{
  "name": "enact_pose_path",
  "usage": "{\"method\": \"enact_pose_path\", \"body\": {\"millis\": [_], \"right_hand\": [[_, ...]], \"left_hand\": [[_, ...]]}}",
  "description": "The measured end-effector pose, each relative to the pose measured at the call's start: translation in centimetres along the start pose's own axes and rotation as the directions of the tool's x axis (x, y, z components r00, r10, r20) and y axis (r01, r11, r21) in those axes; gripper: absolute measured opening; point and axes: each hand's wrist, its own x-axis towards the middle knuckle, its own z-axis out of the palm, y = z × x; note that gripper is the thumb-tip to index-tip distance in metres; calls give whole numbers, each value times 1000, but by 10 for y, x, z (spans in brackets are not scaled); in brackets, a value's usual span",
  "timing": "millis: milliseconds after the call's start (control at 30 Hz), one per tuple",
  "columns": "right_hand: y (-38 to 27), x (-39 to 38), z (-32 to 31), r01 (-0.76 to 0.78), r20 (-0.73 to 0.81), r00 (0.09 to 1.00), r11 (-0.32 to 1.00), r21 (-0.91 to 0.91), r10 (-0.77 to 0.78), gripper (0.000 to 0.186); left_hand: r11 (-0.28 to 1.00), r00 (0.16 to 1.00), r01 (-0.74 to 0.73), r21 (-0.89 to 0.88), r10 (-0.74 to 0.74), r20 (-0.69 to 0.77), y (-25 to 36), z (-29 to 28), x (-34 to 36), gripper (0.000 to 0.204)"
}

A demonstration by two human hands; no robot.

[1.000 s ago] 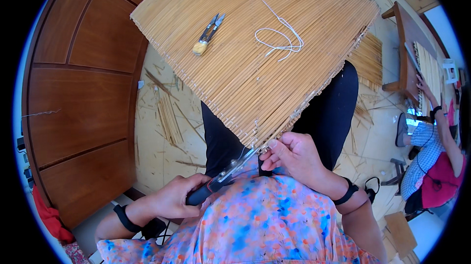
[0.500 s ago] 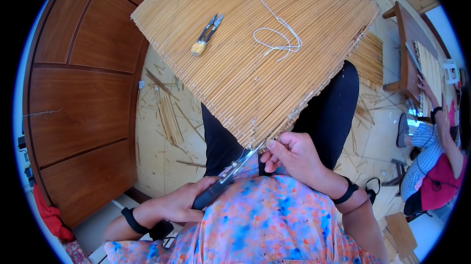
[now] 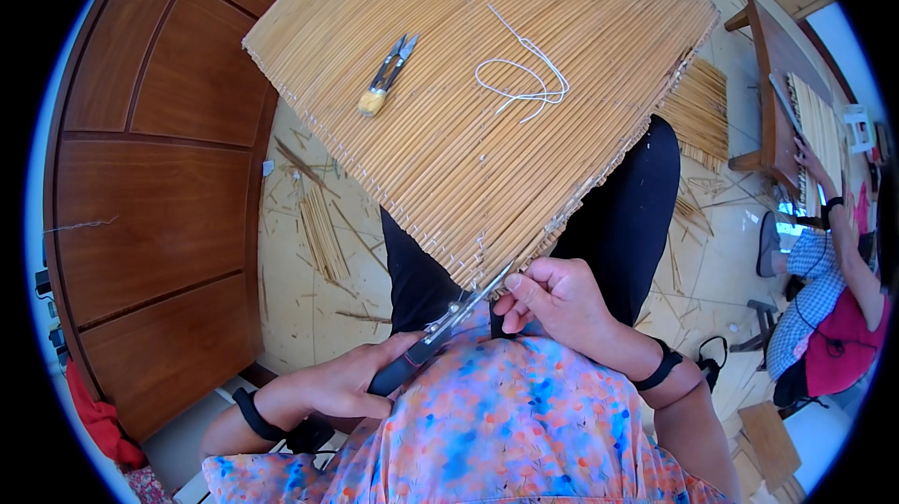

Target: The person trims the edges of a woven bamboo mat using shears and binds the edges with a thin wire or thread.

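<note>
A large mat of thin tan reed sticks [image 3: 524, 167] rests across my lap, its near corner pointing at me. My left hand [image 3: 361, 378] is wrapped around the dark handle of a narrow metal tool with rivets [image 3: 438, 333]; its exact kind is unclear. The tool's pointed tip meets the mat's near corner. There, my right hand [image 3: 567, 298] pinches the mat's edge between thumb and forefinger, beside the tip. Thread snips [image 3: 386, 78] with a yellowish wrapped end lie on the mat, and a loose loop of white cord [image 3: 548, 96] lies to their right.
Brown wooden cabinet doors [image 3: 154, 204] stand close on the left. Cut reeds [image 3: 321, 237] litter the tiled floor. At right, another person's arm [image 3: 843, 232] reaches over a pale reed mat [image 3: 815, 125] by a wooden bench [image 3: 773, 82]. A reed bundle [image 3: 702, 111] lies beyond my knee.
The mat, with the snips and cord on it, has shifted slightly left in view. The tool's tip has moved slightly right along the corner, toward my right fingertips. Both hands keep their holds.
</note>
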Motion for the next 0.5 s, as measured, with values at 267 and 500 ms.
{"method": "enact_pose_path", "body": {"millis": [267, 500], "right_hand": [[5, 2, -1, 16, -15, 1000, 998, 61, -16, 27], [8, 2, -2, 42, -8, 999, 996, 75, -41, 28]], "left_hand": [[994, 997, 81, 68, -80, -14, 6, -4, 1, 81], [995, 995, 61, 82, -54, -86, 7, 0, -1, 70]]}}
